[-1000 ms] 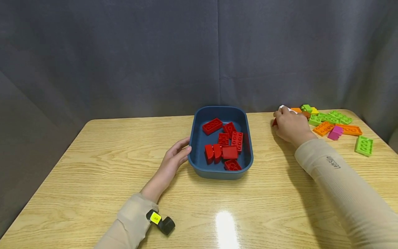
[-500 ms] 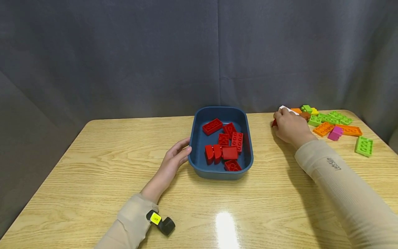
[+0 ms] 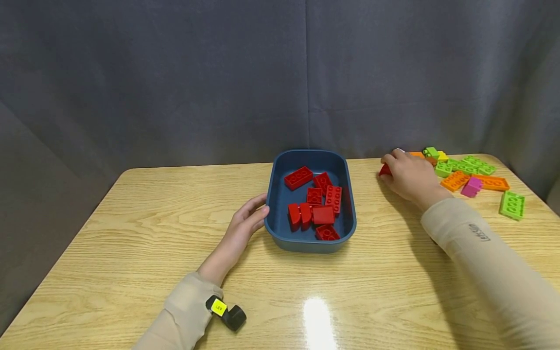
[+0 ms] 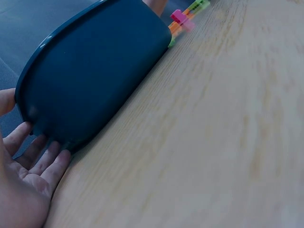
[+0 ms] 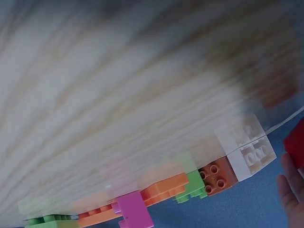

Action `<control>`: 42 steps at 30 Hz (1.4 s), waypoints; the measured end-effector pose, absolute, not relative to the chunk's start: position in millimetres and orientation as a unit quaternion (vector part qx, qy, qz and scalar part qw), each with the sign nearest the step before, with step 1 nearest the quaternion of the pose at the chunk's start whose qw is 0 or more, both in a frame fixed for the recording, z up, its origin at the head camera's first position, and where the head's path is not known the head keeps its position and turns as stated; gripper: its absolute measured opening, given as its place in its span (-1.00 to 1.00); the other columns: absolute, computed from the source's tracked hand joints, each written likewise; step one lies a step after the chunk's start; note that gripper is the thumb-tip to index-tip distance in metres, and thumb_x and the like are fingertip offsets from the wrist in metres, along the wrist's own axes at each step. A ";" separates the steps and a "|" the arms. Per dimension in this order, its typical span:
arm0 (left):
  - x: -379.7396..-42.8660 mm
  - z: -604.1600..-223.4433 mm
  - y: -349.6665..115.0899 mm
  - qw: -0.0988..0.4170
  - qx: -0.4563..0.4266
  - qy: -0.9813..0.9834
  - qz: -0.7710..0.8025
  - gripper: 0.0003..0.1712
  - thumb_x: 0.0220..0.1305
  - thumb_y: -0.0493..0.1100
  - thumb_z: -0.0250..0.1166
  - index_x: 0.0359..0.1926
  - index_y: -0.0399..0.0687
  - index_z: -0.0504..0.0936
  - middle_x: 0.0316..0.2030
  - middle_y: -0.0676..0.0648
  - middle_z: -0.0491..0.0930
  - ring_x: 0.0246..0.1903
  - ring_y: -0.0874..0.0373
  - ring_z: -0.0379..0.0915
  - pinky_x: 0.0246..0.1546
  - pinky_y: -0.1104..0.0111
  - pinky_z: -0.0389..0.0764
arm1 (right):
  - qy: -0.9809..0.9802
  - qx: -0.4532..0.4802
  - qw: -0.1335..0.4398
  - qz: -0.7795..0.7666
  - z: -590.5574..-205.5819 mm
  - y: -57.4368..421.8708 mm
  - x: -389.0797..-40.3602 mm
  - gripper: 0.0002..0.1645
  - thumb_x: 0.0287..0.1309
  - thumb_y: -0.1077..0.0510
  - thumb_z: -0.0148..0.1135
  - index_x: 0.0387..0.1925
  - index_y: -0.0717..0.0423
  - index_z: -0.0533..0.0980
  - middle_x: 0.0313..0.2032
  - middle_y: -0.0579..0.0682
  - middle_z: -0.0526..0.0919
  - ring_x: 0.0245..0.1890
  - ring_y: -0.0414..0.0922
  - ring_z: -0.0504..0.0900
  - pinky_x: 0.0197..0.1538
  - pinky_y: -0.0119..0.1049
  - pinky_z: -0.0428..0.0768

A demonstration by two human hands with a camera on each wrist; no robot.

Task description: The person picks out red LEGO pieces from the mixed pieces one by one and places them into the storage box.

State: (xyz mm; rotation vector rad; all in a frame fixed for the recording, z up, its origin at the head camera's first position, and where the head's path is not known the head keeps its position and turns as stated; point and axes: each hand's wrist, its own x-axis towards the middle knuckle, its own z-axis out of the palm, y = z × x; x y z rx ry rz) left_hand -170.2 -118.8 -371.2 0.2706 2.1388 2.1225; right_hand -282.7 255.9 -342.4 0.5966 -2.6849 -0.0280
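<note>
My left hand (image 3: 245, 221) rests against the left side of a blue bin (image 3: 317, 247), its fingertips and thumb on the outer wall. In the left wrist view the fingers (image 4: 57, 166) lie nearly straight along that wall. Several red toy bricks (image 3: 323, 214) lie inside the bin. At the back right, my right hand (image 3: 413, 177) pinches a red brick (image 3: 385, 170) low over the table. The right wrist view catches this brick (image 5: 295, 145) at its right edge, next to the fingertips. A white brick (image 5: 259, 157) sits beside the hand.
Right of my right hand lie orange bricks (image 3: 456, 181), green bricks (image 3: 512, 205), a magenta brick (image 3: 472, 186), a brown brick (image 5: 218, 176) and a yellow one (image 3: 443, 156). A dark curtain (image 3: 210, 87) hangs behind the wooden table (image 3: 153, 233).
My right hand has shifted slightly left with the red brick, which shows more at the fingertips; the white brick is now mostly covered. My left hand and the bin have stayed still.
</note>
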 end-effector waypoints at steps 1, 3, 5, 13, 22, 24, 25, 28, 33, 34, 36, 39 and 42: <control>-170.0 -370.9 -118.8 0.058 0.089 0.705 0.701 -0.43 0.36 -0.03 0.03 0.34 -0.11 0.27 0.36 -0.16 0.26 0.29 0.04 0.23 0.35 0.03 0.28 | -0.953 0.222 0.207 -0.007 -342.1 256.7 -282.8 -0.58 0.00 0.09 0.31 -0.11 0.25 0.50 -0.29 0.24 0.55 -0.37 0.14 0.54 -0.30 0.13 0.65; -169.9 -370.5 -118.8 0.058 0.089 0.705 0.701 -0.42 0.37 -0.03 0.03 0.34 -0.11 0.27 0.36 -0.16 0.26 0.29 0.04 0.23 0.35 0.02 0.28 | -0.944 0.236 0.229 0.000 -341.0 257.8 -282.7 -0.58 -0.01 0.09 0.32 -0.12 0.24 0.51 -0.28 0.23 0.56 -0.37 0.15 0.54 -0.30 0.13 0.64; -169.9 -370.1 -118.8 0.058 0.089 0.705 0.701 -0.42 0.37 -0.04 0.03 0.34 -0.11 0.26 0.36 -0.17 0.26 0.29 0.03 0.23 0.35 0.02 0.28 | -0.939 0.245 0.241 0.006 -339.0 258.5 -281.8 -0.57 -0.02 0.09 0.33 -0.13 0.24 0.51 -0.28 0.23 0.57 -0.36 0.15 0.54 -0.29 0.14 0.64; -170.2 -370.0 -118.8 0.058 0.090 0.706 0.700 -0.43 0.37 -0.05 0.02 0.35 -0.12 0.26 0.36 -0.19 0.25 0.29 0.03 0.22 0.35 0.01 0.27 | -0.942 0.249 0.226 0.023 -331.9 256.0 -274.7 -0.55 -0.01 0.06 0.34 -0.09 0.20 0.50 -0.22 0.21 0.58 -0.31 0.14 0.54 -0.26 0.14 0.63; -171.1 -371.2 -118.4 0.059 0.093 0.706 0.700 -0.43 0.38 -0.04 0.02 0.35 -0.12 0.26 0.36 -0.18 0.25 0.29 0.02 0.22 0.36 0.00 0.27 | -0.946 0.245 0.206 0.039 -327.6 251.6 -265.4 -0.52 0.04 0.09 0.30 -0.01 0.20 0.46 -0.14 0.21 0.55 -0.23 0.15 0.53 -0.20 0.14 0.62; -171.1 -371.3 -118.2 0.059 0.092 0.705 0.701 -0.43 0.37 -0.05 0.02 0.35 -0.13 0.26 0.36 -0.19 0.25 0.29 0.01 0.22 0.36 0.00 0.27 | -0.950 0.237 0.198 0.045 -326.1 250.8 -263.5 -0.51 0.06 0.10 0.28 0.02 0.20 0.44 -0.10 0.23 0.55 -0.18 0.16 0.52 -0.17 0.16 0.60; -171.1 -371.3 -118.2 0.058 0.092 0.704 0.702 -0.43 0.37 -0.05 0.02 0.35 -0.13 0.26 0.36 -0.19 0.25 0.29 0.01 0.22 0.36 0.00 0.27 | -0.951 0.234 0.195 0.047 -325.3 250.4 -262.8 -0.52 0.08 0.09 0.27 0.03 0.20 0.44 -0.08 0.23 0.54 -0.17 0.17 0.52 -0.15 0.17 0.60; -170.9 -371.0 -118.2 0.058 0.091 0.703 0.703 -0.43 0.37 -0.06 0.02 0.34 -0.14 0.26 0.36 -0.20 0.25 0.29 0.00 0.22 0.35 0.00 0.27 | -0.951 0.233 0.195 0.054 -323.7 248.3 -260.6 -0.52 0.13 0.06 0.22 0.05 0.18 0.43 -0.05 0.22 0.54 -0.13 0.17 0.52 -0.13 0.18 0.60; -170.3 -370.3 -118.4 0.056 0.091 0.703 0.703 -0.43 0.37 -0.06 0.02 0.34 -0.14 0.26 0.35 -0.20 0.26 0.29 0.00 0.22 0.35 -0.01 0.27 | -0.941 0.255 0.215 0.062 -322.1 242.4 -256.6 -0.49 0.15 0.02 0.19 0.09 0.17 0.43 -0.02 0.21 0.54 -0.10 0.17 0.51 -0.05 0.17 0.58; -170.3 -370.2 -118.4 0.056 0.091 0.703 0.703 -0.43 0.37 -0.07 0.02 0.34 -0.14 0.26 0.35 -0.20 0.26 0.29 0.00 0.22 0.35 -0.01 0.27 | -0.938 0.260 0.220 0.064 -321.9 240.7 -255.6 -0.48 0.15 0.01 0.20 0.10 0.16 0.43 -0.02 0.21 0.54 -0.10 0.16 0.50 -0.04 0.17 0.57; -170.2 -370.1 -118.5 0.056 0.091 0.703 0.703 -0.43 0.37 -0.07 0.02 0.34 -0.14 0.27 0.35 -0.19 0.26 0.29 0.00 0.22 0.35 -0.01 0.27 | -0.935 0.267 0.226 0.067 -321.8 237.1 -253.4 -0.47 0.14 0.00 0.20 0.11 0.15 0.43 -0.02 0.19 0.54 -0.09 0.15 0.50 -0.02 0.15 0.57; -170.0 -370.2 -118.3 0.057 0.090 0.703 0.703 -0.43 0.37 -0.06 0.03 0.34 -0.13 0.27 0.35 -0.19 0.26 0.29 0.01 0.22 0.35 0.00 0.27 | -0.931 0.272 0.232 0.075 -321.2 231.1 -249.5 -0.46 0.11 -0.01 0.23 0.11 0.12 0.44 -0.03 0.16 0.56 -0.12 0.12 0.50 -0.04 0.12 0.57; -170.1 -370.3 -118.7 0.058 0.088 0.705 0.701 -0.43 0.37 -0.05 0.03 0.34 -0.12 0.27 0.36 -0.17 0.26 0.29 0.03 0.23 0.35 0.00 0.27 | -0.930 0.271 0.235 0.084 -319.3 224.0 -246.2 -0.44 0.09 -0.02 0.24 0.11 0.09 0.44 -0.01 0.14 0.57 -0.11 0.11 0.52 -0.05 0.10 0.59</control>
